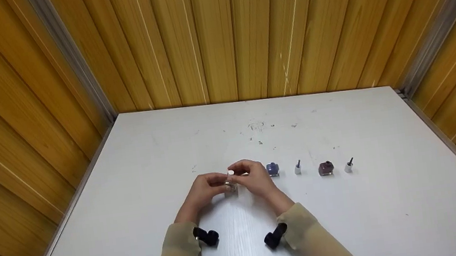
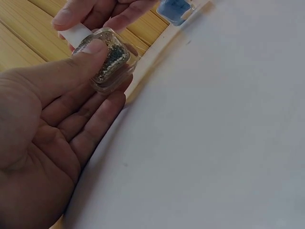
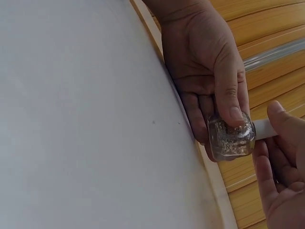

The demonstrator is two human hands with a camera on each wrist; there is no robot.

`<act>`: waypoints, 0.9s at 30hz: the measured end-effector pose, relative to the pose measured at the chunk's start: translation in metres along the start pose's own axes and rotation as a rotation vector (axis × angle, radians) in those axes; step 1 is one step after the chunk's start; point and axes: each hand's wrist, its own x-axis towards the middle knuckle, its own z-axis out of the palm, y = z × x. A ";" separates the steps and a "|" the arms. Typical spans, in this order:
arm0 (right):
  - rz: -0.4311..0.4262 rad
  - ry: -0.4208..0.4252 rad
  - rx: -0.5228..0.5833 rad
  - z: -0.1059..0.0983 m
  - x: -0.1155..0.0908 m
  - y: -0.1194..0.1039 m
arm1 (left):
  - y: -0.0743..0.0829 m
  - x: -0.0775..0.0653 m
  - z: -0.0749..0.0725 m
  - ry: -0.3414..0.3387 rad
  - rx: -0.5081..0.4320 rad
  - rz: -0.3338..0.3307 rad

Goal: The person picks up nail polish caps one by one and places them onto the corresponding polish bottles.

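Observation:
Between thumb and fingers, my left hand (image 1: 203,190) grips a clear nail polish bottle (image 2: 114,64) with gold and dark glitter inside. The bottle's white cap (image 3: 264,129) sits on its neck, and my right hand (image 1: 255,179) pinches that cap between thumb and fingers. In the head view both hands meet near the middle of the table, with the bottle upright and partly hidden by the fingers. Just right of my right hand stands a blue-purple nail polish bottle (image 1: 272,169), its neck uncapped.
A white brush cap (image 1: 297,168) stands brush-up right of the blue-purple bottle. Farther right are a dark maroon polish bottle (image 1: 326,168), uncapped, and another white brush cap (image 1: 349,166), brush up. Dark specks mark the white table (image 1: 126,159); wood-look panels rise around it.

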 end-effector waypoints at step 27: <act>-0.008 0.046 -0.029 0.001 0.001 -0.001 | -0.001 0.001 0.001 -0.014 -0.050 -0.012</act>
